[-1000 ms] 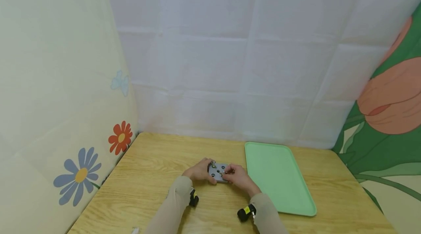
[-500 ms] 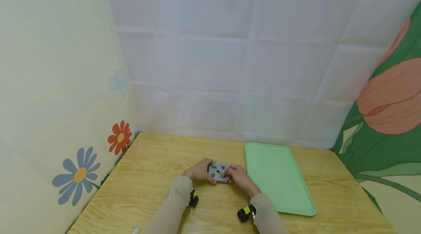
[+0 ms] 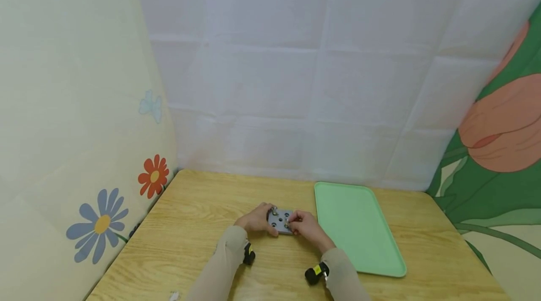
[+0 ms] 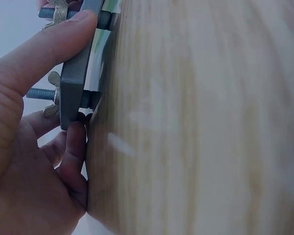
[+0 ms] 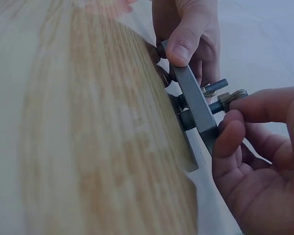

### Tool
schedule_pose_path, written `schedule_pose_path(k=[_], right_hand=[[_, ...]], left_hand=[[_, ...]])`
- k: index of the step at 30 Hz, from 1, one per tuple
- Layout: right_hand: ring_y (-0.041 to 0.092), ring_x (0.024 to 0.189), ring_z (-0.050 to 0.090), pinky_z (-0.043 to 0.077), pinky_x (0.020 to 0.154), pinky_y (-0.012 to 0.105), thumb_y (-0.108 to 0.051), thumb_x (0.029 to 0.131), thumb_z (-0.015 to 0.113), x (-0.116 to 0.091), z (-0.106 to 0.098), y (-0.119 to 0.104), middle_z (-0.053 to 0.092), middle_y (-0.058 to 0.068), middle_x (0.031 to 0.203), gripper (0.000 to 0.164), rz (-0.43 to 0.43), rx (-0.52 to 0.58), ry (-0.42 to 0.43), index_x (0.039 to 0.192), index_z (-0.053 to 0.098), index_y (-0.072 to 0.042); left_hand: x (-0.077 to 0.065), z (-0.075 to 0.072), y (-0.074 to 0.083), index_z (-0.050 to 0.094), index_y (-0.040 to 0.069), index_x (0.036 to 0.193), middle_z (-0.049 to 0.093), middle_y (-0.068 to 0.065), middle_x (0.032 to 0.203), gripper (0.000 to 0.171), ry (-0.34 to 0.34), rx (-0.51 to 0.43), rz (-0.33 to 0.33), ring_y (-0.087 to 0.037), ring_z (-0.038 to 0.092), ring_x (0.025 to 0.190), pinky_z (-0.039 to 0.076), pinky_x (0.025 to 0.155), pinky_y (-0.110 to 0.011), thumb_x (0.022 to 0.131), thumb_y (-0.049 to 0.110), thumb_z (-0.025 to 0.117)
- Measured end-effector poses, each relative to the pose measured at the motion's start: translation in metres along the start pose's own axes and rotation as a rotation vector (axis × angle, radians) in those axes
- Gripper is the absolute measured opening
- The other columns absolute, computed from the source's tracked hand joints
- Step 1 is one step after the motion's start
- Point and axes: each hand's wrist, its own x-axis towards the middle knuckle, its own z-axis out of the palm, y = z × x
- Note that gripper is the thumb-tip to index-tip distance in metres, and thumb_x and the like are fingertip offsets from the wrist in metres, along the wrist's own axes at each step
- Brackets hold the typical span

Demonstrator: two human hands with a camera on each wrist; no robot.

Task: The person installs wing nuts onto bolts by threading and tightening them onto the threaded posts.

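Observation:
My left hand (image 3: 255, 220) grips the left side of a grey metal plate (image 3: 280, 220) with several round holes. In the right wrist view, the left thumb presses on the plate's edge. Two bolts pass through the plate, heads toward the table, each carrying a wing nut on its upper side. With thumb and fingertip, my right hand (image 3: 307, 227) pinches the nearer wing nut (image 5: 234, 98), which sits on the bolt's threads (image 5: 217, 106) a short way off the plate. The other wing nut (image 4: 54, 94) is close against the plate in the left wrist view.
A light green tray (image 3: 359, 230) lies on the wooden table (image 3: 203, 197), just right of the right hand. A small whitish object (image 3: 174, 296) shows at the bottom edge, left of the left forearm. White cloth (image 3: 262, 80) hangs behind the table.
The right fingertips were slightly back from the wing nut half a second ago and are now closed around it again. The left hand and the plate have stayed in place.

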Motion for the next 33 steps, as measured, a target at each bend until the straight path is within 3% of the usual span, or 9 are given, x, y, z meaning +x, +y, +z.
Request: schedule_pose_path(k=[5,15,22,26,33], right_hand=[[0.012,0.061,0.051,0.044,0.055,0.025,0.003,0.08,0.061,0.0,-0.001,-0.001,0.056,0.002,0.075,0.01,-0.005,-0.01,-0.006,0.09,0.058,0.006],[0.014,0.061,0.05,0.042,0.054,0.028,-0.001,0.082,0.064,-0.001,0.0,0.0,0.058,0.004,0.077,0.027,-0.016,-0.066,-0.023,0.109,0.06,0.004],[0.016,0.063,0.05,0.043,0.056,0.029,0.003,0.083,0.063,-0.011,0.0,-0.019,0.058,0.008,0.078,0.02,-0.031,-0.078,-0.043,0.102,0.061,0.008],[0.013,0.063,0.05,0.042,0.055,0.027,-0.005,0.083,0.067,-0.005,-0.001,-0.008,0.055,0.001,0.076,0.015,-0.032,-0.092,-0.044,0.095,0.062,0.001],[0.013,0.063,0.05,0.043,0.055,0.028,-0.01,0.083,0.069,-0.001,-0.001,-0.003,0.056,0.001,0.076,0.014,-0.018,-0.122,-0.044,0.09,0.061,-0.002]], left_hand=[[0.001,-0.001,0.0,0.044,0.001,0.134,0.047,-0.008,0.118,0.081,0.001,0.014,0.006,-0.018,0.046,0.096,0.038,0.088,-0.036,0.069,0.025,0.085],[-0.003,-0.001,0.002,0.044,0.001,0.134,0.047,-0.008,0.117,0.081,-0.01,-0.04,-0.008,-0.019,0.046,0.094,0.039,0.086,-0.037,0.068,0.022,0.086],[-0.004,0.0,0.0,0.044,0.002,0.134,0.047,-0.008,0.118,0.08,-0.014,-0.026,-0.009,-0.02,0.046,0.096,0.039,0.088,-0.038,0.068,0.023,0.086],[-0.004,-0.001,-0.001,0.044,0.003,0.134,0.047,-0.007,0.116,0.08,-0.017,-0.013,-0.006,-0.019,0.046,0.095,0.039,0.086,-0.037,0.069,0.024,0.085],[-0.004,-0.002,0.001,0.044,0.002,0.134,0.047,-0.008,0.117,0.08,-0.013,0.0,0.001,-0.019,0.046,0.094,0.039,0.085,-0.036,0.069,0.024,0.085]])
